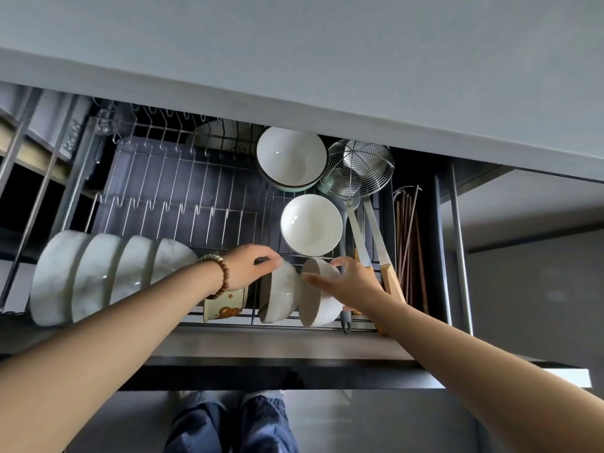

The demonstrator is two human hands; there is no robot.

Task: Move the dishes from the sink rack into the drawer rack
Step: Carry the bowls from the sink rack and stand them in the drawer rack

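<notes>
Head view, looking down into pulled-out steel wire drawer rack [183,178] under grey countertop [294,60]. Noted left hand [251,266] with fingers curled over top rim of glossy white ceramic bowl [281,299], standing on edge in front row; gripping it. Noted right hand [354,286] with thumb on far rim and fingers along near rim of second white ceramic bowl [318,302], also on edge, touching or just beside the first; gripping too. Judged as placing step: both bowls already inside the drawer rack, not yet released. To do well: lower each bowl fully onto the front wires, with openings facing the same way as the 4 pale marbled bowls [98,276] lined up on edge at left. Keep a slight gap between the 2 held bowls to avoid ceramic knocking ceramic. Release 1 hand at a time; test for rolling or tipping before letting go. Mind cream bear-printed cup [225,310] just left of the first bowl, partly hidden by left wrist. Further back: 2 upright white bowls [310,223], round steel wire skimmer [359,168], bundle of reddish-brown chopsticks [408,240] at right edge; all apart from the hands, no obstruction expected. Sink rack not in view; no telling remaining dish count.
</notes>
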